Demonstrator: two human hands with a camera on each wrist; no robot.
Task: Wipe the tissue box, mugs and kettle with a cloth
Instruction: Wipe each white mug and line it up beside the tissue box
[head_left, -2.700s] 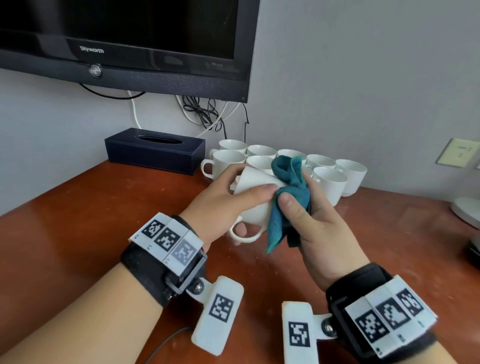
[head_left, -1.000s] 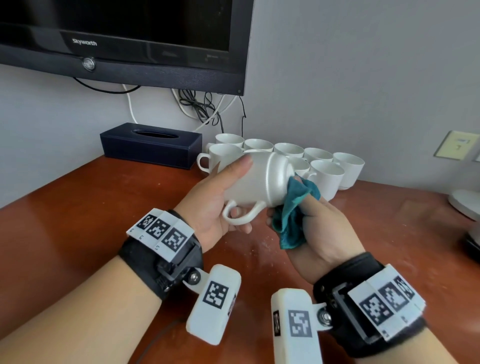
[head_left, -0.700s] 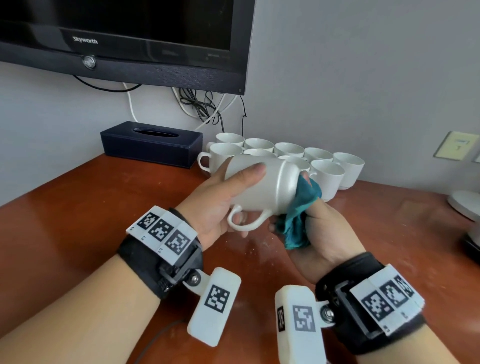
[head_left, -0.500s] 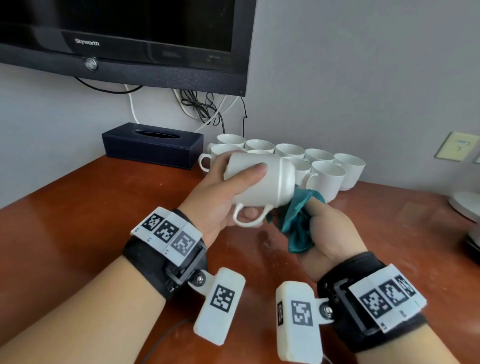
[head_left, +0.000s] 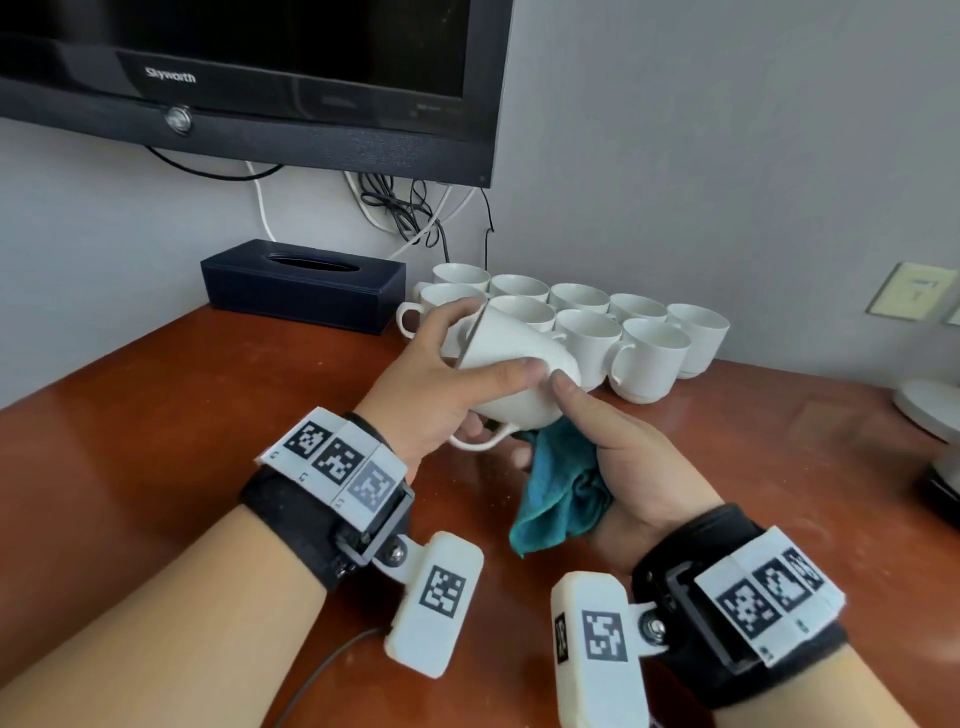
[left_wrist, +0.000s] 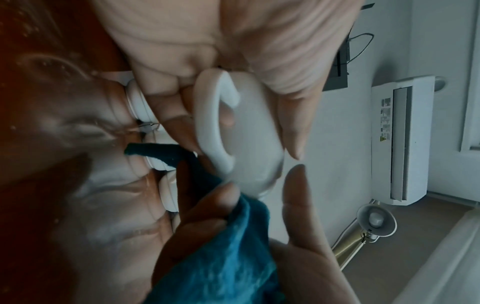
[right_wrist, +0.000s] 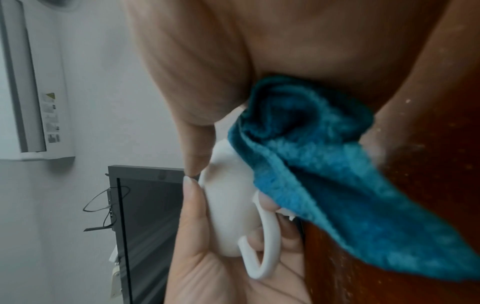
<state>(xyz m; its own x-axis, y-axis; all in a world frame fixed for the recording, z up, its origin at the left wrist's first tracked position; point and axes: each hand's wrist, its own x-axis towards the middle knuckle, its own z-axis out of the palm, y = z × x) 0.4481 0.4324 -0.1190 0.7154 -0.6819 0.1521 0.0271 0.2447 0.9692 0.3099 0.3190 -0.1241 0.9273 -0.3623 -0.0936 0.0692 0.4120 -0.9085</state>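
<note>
- A white mug (head_left: 511, 366) is gripped by the left hand (head_left: 431, 387), lying on its side above the table; the thumb is laid along the top of its wall and the fingers are curled under it, beside the handle.
- The handle (head_left: 480, 439) is turned downward, and the base of the mug is turned to the right, toward the other hand.
- The mug is plain glossy white ceramic; no marks are seen on it.
- A teal cloth (head_left: 563, 491) is held bunched in the right hand (head_left: 631, 467), its fingers curled round it, just beneath the base of the mug.
- The thumb of the right hand is stretched to the mug, close by the left thumb tip.
- In the right wrist view the cloth (right_wrist: 319, 170) is seen pressed against the mug (right_wrist: 228, 205) near the handle.
- Behind the hands, a group of white mugs (head_left: 587, 325) is standing upright on the brown wooden table (head_left: 156, 426), close together.
- A dark blue tissue box (head_left: 301, 286) is placed left of them, by the wall.
- A black television (head_left: 249, 73) is mounted above the box.
</note>
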